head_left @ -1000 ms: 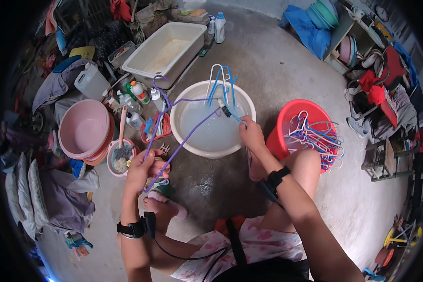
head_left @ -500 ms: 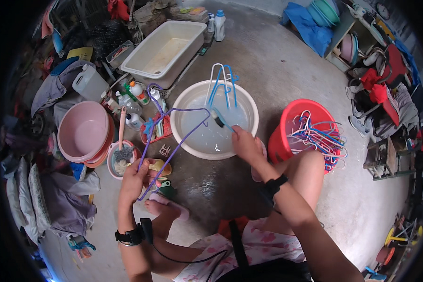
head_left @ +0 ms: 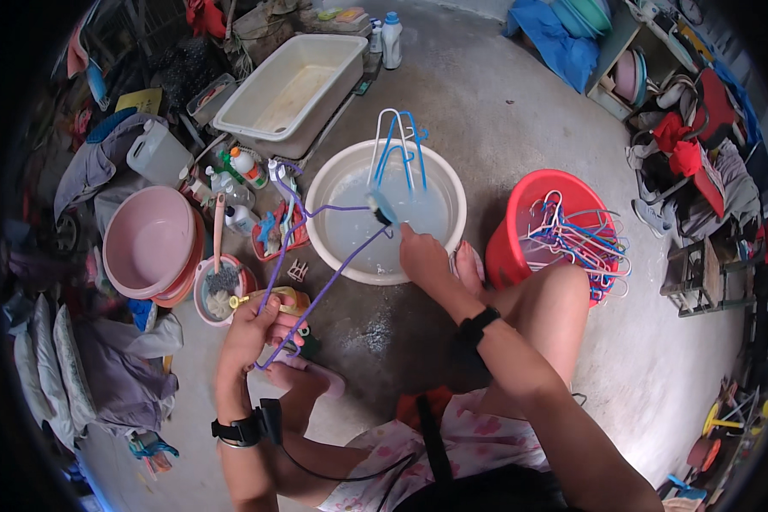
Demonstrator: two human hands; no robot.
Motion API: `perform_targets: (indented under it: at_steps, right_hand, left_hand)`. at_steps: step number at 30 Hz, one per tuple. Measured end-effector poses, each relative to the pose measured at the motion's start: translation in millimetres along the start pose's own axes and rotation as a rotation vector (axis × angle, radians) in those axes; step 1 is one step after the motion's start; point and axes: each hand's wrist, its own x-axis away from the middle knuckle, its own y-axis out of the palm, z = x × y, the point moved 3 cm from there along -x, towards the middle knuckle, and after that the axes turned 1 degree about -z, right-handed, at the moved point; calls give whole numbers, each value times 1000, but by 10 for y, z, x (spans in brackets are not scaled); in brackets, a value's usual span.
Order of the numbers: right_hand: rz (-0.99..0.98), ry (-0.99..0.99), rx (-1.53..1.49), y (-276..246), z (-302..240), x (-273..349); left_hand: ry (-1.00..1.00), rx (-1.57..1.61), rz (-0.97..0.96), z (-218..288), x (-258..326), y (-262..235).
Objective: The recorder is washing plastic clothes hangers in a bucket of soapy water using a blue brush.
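A purple clothes hanger (head_left: 340, 207) is in my left hand (head_left: 256, 328), fingers closed around its lower end. Its upper part slants out over the left side of a cream basin (head_left: 380, 278) of cloudy water. My right hand (head_left: 424, 256) grips a light-blue scrubbing brush (head_left: 382, 207) with dark bristles. The brush head meets the hanger near its far right corner, above the water; my fingers hide most of the handle. White and blue hangers (head_left: 407, 154) stand partly submerged at the basin's far side.
Right of my knee, a red bucket (head_left: 505, 243) holds several hangers (head_left: 563, 235). Bottles (head_left: 249, 166), a small pink pail (head_left: 203, 294) and stacked pink basins (head_left: 145, 243) stand at left. A big rectangular tub (head_left: 290, 90) is farther back.
My right hand and the brush have shifted left, bringing the brush head onto the hanger's edge. The hanger has tilted slightly, still in my left hand.
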Motion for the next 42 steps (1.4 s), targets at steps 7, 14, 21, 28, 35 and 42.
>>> perform_targets:
  at_steps: [7,14,21,28,35,42]
  right_hand:
    - [-207,42,60,101,-138,16]
    - [-305,132,98,265,241,-230]
    - [-262,41,26,288,-38,-137]
    - [-349,122,27,283,152,-238]
    - [-277,38,52,227,-136,-104]
    - [-413,160,134,234,254,-320]
  left_hand:
    - [-53,40,33,-73,8,52]
    - [-79,19,34,-68,-64,159]
    - [-77,43,0,-192,-92,52]
    - [-102,25,23,-137,-66,88]
    - [-88,40,18,-177,-71,47]
    - [-83,-36,35,-139,-36,67]
